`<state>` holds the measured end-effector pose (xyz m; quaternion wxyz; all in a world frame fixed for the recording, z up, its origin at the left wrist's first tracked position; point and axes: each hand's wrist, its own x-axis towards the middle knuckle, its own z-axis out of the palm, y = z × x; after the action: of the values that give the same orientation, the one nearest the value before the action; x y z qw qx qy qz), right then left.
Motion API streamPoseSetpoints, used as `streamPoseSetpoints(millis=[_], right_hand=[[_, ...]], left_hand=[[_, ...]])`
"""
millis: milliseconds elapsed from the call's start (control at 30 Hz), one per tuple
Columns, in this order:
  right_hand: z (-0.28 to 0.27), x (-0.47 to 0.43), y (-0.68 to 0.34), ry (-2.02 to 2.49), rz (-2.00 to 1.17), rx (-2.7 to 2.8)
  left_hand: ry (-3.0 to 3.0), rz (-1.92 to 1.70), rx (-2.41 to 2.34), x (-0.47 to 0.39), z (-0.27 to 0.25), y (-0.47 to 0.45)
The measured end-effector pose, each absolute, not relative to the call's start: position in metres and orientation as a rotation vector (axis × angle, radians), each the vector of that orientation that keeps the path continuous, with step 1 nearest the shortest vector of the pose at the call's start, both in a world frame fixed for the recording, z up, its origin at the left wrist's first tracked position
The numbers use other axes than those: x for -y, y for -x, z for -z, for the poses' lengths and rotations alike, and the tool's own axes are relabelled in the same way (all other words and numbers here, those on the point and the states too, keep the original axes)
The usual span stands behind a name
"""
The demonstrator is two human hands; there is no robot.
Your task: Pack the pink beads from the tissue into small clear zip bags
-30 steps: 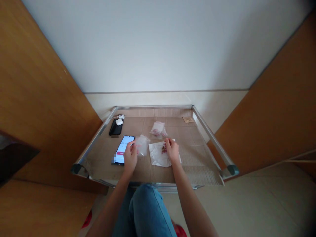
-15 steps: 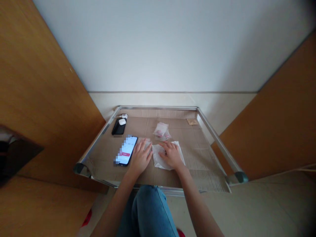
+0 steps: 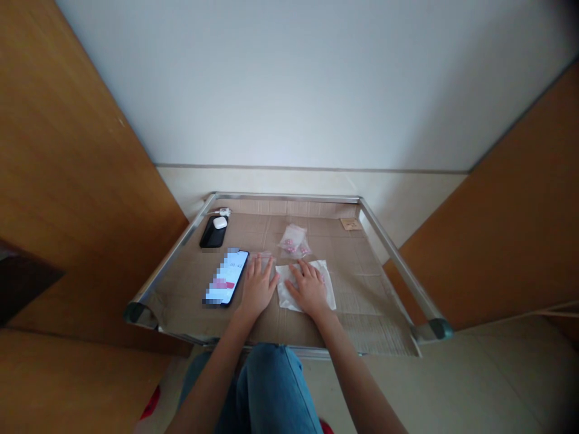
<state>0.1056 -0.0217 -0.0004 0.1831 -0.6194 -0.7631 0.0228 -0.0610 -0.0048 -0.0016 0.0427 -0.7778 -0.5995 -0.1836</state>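
Note:
My left hand [image 3: 259, 289] lies flat with fingers spread, over a small clear plastic bag [image 3: 268, 258] that shows past the fingertips. To its right, my right hand [image 3: 310, 289] rests palm down on a white sheet or pouch [image 3: 286, 298], thin and slightly creased, its fingers apart. Part of the white piece is hidden under that hand. Beyond the hands sit clear bags with small pink items [image 3: 294, 241] inside, overlapping each other. A phone with a lit screen [image 3: 227, 277] lies just left of my left hand.
A black tray-like object [image 3: 213, 232] with a white earbud case [image 3: 220, 222] lies at the back left, beside a white plug [image 3: 224, 211]. A small brown card [image 3: 350, 224] is at the back right. Metal rails [image 3: 400, 265] frame the cardboard-covered surface [image 3: 362, 301].
My right hand has flattened onto the white piece, its fingers now straighter and more spread. My left hand stays over the clear bag. The view has shifted slightly.

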Motion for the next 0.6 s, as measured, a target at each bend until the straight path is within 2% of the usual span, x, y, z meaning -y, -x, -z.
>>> streamPoseSetpoints(millis=[300, 600], right_hand=[[0.001, 0.018, -0.103, 1.861, -0.011, 2.054], [-0.018, 0.011, -0.101, 1.943, 0.061, 1.807]], left_hand=[[2.538, 0.553, 1.754, 0.01, 0.002, 0.075], [2.278, 0.567, 1.887, -0.009, -0.011, 0.056]])
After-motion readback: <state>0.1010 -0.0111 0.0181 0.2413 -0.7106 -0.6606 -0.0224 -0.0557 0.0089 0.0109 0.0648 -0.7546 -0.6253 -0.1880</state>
